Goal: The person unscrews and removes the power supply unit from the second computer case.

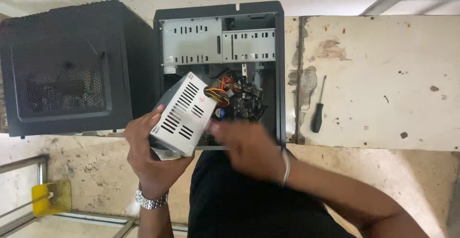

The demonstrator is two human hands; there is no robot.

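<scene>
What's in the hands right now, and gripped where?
The left hand holds the silver power supply unit by its lower end. The right hand is blurred beside its edge; contact cannot be told.

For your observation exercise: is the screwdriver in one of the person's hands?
No, the screwdriver lies alone on the table, while the left hand holds the power supply unit.

tilted silver vented power supply (pixel 184 113)
</scene>
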